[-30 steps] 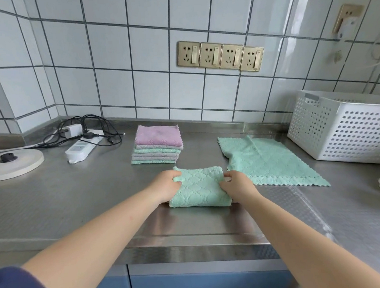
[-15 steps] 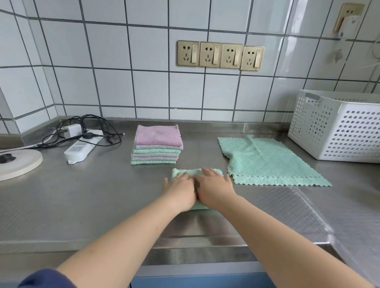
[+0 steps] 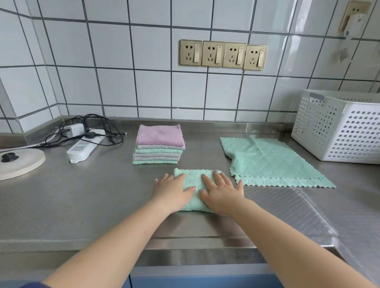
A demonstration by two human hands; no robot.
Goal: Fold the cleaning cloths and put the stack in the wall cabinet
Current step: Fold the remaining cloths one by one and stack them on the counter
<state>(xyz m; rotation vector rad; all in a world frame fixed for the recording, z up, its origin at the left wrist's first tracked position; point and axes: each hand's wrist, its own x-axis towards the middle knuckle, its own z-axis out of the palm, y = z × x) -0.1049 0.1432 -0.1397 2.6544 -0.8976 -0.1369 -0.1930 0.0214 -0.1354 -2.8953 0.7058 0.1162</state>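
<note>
both hands have spread apart, left hand [image 3: 173, 195] and right hand [image 3: 222, 192] flat, fingers wide, on the folded cloth [image 3: 195, 185].

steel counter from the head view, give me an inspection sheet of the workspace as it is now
Surface: patterned steel counter, dry.
Job's things: folded green cloth under both hands; stack of folded pink, grey and green cloths; unfolded green cloth lying flat.
Clutter: white perforated plastic basket; round cream lid.
Grippers: left hand and right hand, flat, pressing.
Cables: white power strip with tangled black cords.
Surroundings: white tiled wall, four gold sockets.
</note>
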